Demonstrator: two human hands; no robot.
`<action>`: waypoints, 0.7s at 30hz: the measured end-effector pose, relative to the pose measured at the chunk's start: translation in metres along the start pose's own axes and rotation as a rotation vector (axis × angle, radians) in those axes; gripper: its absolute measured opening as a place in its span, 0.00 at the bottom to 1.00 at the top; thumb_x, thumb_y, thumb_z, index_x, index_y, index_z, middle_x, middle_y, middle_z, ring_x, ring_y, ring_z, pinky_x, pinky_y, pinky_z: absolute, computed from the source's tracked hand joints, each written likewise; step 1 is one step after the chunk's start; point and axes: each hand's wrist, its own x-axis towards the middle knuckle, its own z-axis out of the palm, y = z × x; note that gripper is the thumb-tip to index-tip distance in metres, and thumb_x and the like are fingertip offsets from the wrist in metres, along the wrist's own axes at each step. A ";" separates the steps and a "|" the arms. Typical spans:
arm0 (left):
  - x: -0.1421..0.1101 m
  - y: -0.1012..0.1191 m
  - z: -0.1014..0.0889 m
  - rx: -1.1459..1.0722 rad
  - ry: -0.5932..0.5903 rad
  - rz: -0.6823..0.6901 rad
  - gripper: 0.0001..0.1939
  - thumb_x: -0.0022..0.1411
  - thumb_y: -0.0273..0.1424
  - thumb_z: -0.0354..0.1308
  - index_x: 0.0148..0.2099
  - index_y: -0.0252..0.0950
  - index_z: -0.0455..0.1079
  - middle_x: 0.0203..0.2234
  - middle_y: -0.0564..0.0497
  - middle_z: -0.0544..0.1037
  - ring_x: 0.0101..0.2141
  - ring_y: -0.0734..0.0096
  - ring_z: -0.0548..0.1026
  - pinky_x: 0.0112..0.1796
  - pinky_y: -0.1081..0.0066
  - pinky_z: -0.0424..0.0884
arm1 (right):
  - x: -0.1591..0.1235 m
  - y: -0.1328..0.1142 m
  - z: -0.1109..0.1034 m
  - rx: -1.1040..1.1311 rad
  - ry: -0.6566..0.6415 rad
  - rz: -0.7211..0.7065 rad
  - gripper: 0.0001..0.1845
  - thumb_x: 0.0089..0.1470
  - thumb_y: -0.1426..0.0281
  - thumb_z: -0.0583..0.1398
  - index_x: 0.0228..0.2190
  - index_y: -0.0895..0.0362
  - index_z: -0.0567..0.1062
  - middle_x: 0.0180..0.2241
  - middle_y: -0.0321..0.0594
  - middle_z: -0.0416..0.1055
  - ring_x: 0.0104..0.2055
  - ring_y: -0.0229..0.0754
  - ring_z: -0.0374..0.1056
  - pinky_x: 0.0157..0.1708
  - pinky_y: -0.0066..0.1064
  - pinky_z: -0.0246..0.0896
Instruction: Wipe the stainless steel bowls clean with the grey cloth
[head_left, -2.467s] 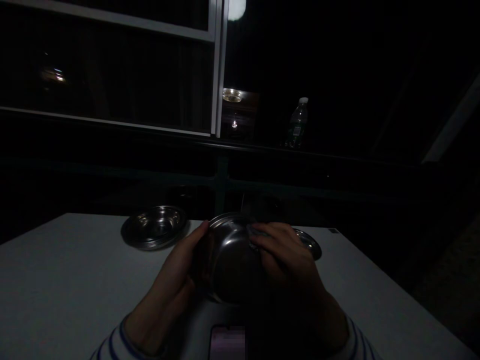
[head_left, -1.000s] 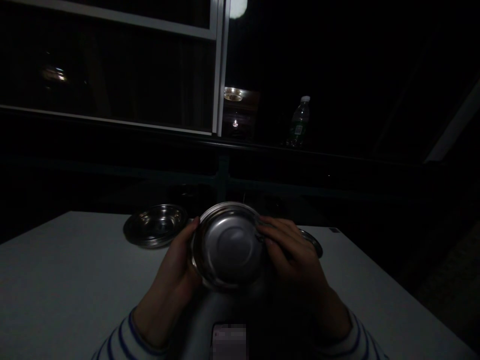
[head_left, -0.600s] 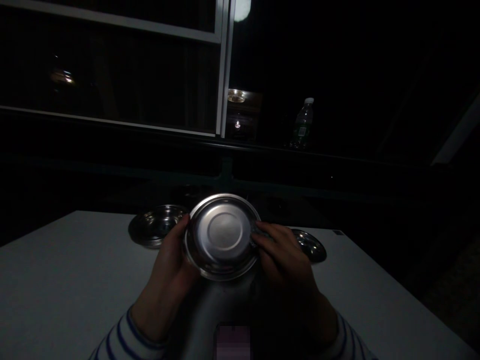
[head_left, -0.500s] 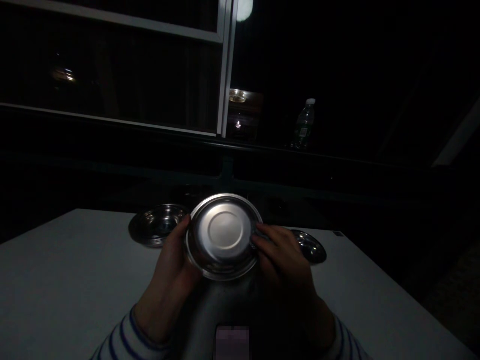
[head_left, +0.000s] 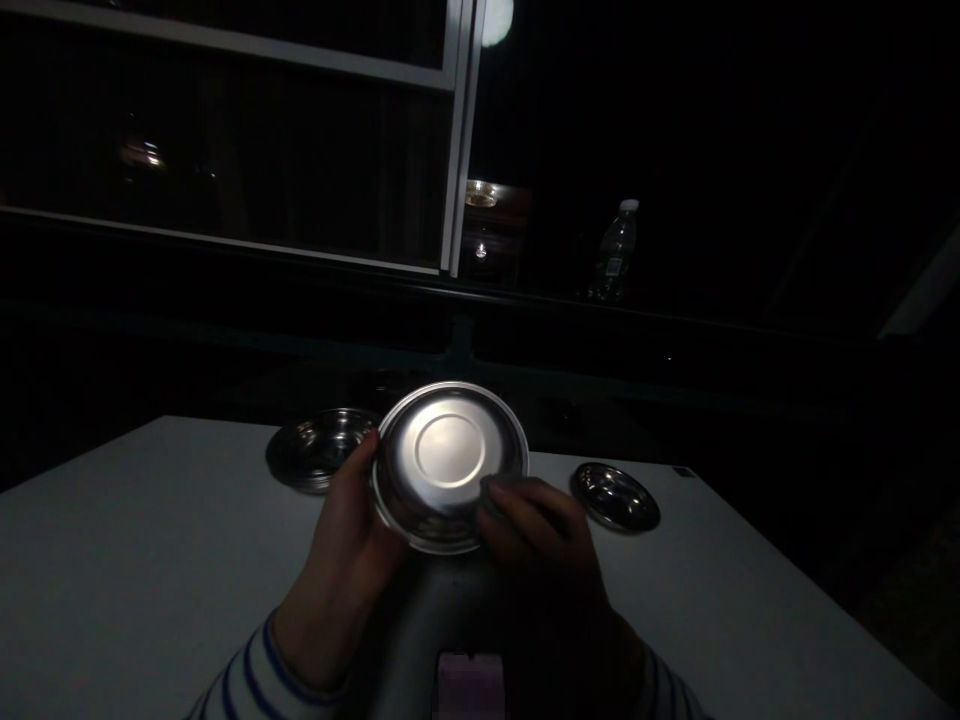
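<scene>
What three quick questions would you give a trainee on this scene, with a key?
1. True or false: the steel dish, held by the left hand and the right hand, shows its underside to the camera.
2. How many other metal dishes lie on the white table? A one, B two, C three.
3. Which hand is nearer the shallow dish on the right of the table?

Key: 1 true. 2 B, that dish and the steel bowl. 3 The right hand.

Steel bowl (head_left: 448, 465) now tipped up, base facing camera; right hand (head_left: 536, 530) slid down to lower right rim, uncovering steel dish (head_left: 615, 497) at right.
</scene>
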 end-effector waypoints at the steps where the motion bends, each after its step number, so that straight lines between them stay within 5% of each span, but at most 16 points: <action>1: 0.000 -0.001 0.000 -0.013 0.002 -0.002 0.12 0.60 0.30 0.45 0.37 0.35 0.69 0.22 0.51 0.78 0.29 0.66 0.76 0.31 0.71 0.72 | -0.001 -0.004 0.002 -0.002 -0.022 -0.019 0.10 0.53 0.77 0.53 0.37 0.58 0.71 0.39 0.40 0.73 0.43 0.42 0.63 0.38 0.34 0.63; 5: 0.001 -0.001 -0.003 -0.072 -0.001 0.002 0.11 0.59 0.28 0.46 0.35 0.33 0.70 0.21 0.50 0.77 0.29 0.66 0.76 0.32 0.71 0.72 | -0.004 -0.007 0.005 -0.042 -0.096 -0.104 0.12 0.55 0.75 0.53 0.40 0.55 0.71 0.42 0.33 0.72 0.42 0.40 0.63 0.36 0.34 0.62; 12: 0.003 -0.003 -0.003 -0.145 -0.027 0.008 0.11 0.59 0.28 0.46 0.39 0.33 0.69 0.24 0.50 0.78 0.32 0.65 0.76 0.35 0.70 0.71 | -0.008 -0.001 0.001 -0.043 -0.037 -0.010 0.10 0.52 0.76 0.55 0.38 0.57 0.71 0.41 0.40 0.72 0.44 0.42 0.63 0.38 0.35 0.61; 16: 0.008 -0.010 -0.005 -0.156 -0.027 0.003 0.11 0.58 0.30 0.48 0.37 0.32 0.70 0.23 0.49 0.78 0.30 0.64 0.76 0.35 0.68 0.72 | -0.011 -0.018 0.009 -0.076 -0.175 -0.080 0.14 0.53 0.73 0.55 0.44 0.56 0.70 0.44 0.34 0.70 0.45 0.37 0.61 0.40 0.31 0.59; 21: 0.009 -0.008 -0.007 -0.183 -0.061 0.002 0.13 0.59 0.31 0.46 0.38 0.32 0.70 0.24 0.48 0.78 0.30 0.64 0.76 0.34 0.67 0.72 | -0.008 -0.005 0.008 -0.069 -0.042 -0.093 0.10 0.55 0.75 0.53 0.38 0.55 0.72 0.41 0.33 0.71 0.44 0.37 0.61 0.40 0.32 0.56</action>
